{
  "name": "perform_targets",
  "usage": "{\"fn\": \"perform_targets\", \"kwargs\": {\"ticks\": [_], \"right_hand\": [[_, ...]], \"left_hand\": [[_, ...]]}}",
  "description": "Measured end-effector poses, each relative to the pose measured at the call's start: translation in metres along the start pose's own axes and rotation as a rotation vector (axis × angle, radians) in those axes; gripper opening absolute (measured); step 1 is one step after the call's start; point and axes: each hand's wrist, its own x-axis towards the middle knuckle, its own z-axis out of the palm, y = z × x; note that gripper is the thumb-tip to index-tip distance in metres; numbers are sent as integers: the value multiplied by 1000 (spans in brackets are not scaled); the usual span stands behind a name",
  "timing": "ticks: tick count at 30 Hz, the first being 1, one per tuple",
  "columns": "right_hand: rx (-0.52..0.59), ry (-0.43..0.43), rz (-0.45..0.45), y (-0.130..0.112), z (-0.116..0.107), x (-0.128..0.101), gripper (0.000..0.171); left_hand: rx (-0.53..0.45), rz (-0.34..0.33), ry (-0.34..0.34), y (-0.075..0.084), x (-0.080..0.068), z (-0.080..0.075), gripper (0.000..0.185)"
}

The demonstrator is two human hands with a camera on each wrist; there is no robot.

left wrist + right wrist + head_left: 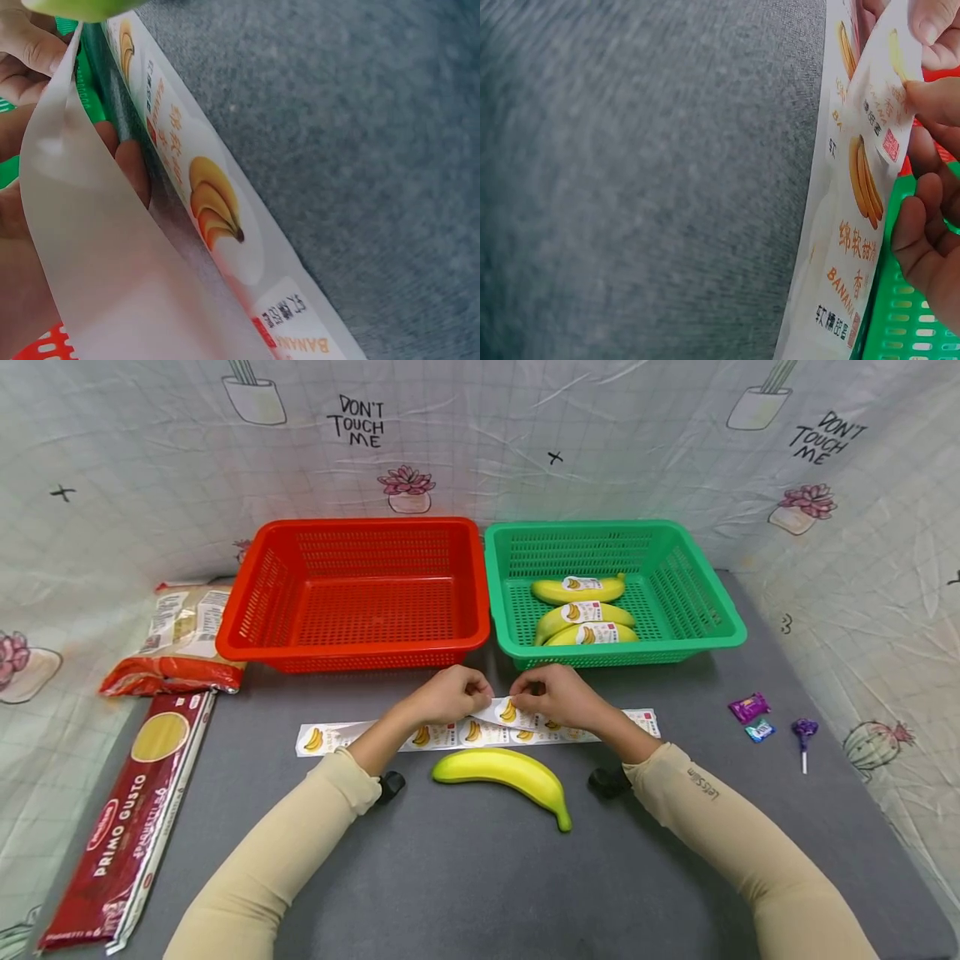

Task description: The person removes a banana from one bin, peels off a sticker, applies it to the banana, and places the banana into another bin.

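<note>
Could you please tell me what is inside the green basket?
The green basket holds three labelled bananas; its front wall hides part of the nearest one.

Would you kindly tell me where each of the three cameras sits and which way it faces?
Head: worn on the head, looking forward and down at the grey table, red plastic basket and green plastic basket; both forearms, left hand and right hand show.
Left wrist: low by the tabletop, facing the long white strip of banana stickers; fingertips show.
Right wrist: likewise low, facing the strip; fingers show.
All three share the strip.
</note>
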Motion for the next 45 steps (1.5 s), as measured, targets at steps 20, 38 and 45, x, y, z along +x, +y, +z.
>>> {"fn": "perform_targets", "kwargs": {"ticks": [20,38,45], "right_hand": [[31,27,17,-4,1,-1,11],[-1,4,-73,0,-10,-8,11],[26,42,-105,2,-16,-15,10]], "left_hand": [[-22,0,12,-6,-2,-1,15],[13,-15,75,-10,3,4,9],[60,-8,96,-8,4,5,8]]}}
